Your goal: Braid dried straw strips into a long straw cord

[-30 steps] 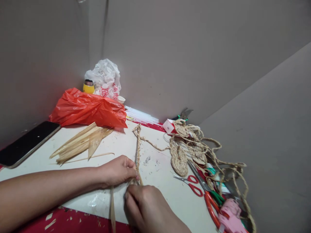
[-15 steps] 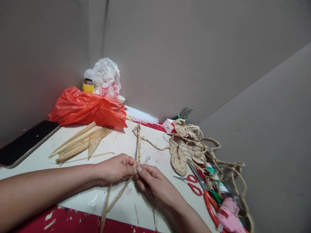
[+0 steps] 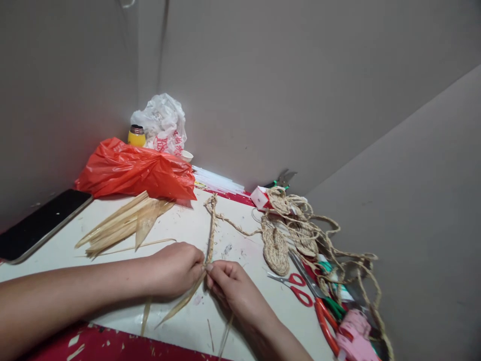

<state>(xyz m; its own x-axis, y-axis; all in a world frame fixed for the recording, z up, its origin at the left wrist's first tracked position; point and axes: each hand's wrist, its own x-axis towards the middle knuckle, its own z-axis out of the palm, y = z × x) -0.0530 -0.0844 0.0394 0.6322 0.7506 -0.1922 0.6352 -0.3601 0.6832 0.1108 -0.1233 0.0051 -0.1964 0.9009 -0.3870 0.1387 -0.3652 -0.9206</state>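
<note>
A thin braided straw cord (image 3: pixel 211 228) runs across the white tabletop (image 3: pixel 240 260) from near the back wall toward me. My left hand (image 3: pixel 176 268) and my right hand (image 3: pixel 229 288) meet at its near end, both pinched shut on the loose straw strands (image 3: pixel 184 301) that trail from the braid toward the table's front edge. The fingertips of the two hands almost touch.
A bundle of dry straw leaves (image 3: pixel 124 223) lies at the left, behind it a red plastic bag (image 3: pixel 135 170), a white bag (image 3: pixel 163 123) and a yellow jar (image 3: pixel 137 136). A phone (image 3: pixel 41 223) lies far left. Woven straw pieces and cord (image 3: pixel 293 233), red scissors (image 3: pixel 296 286) and tools fill the right.
My right hand has come up from the table's front edge to meet the left hand at the braid's end, and the loose strands have swung to a slant.
</note>
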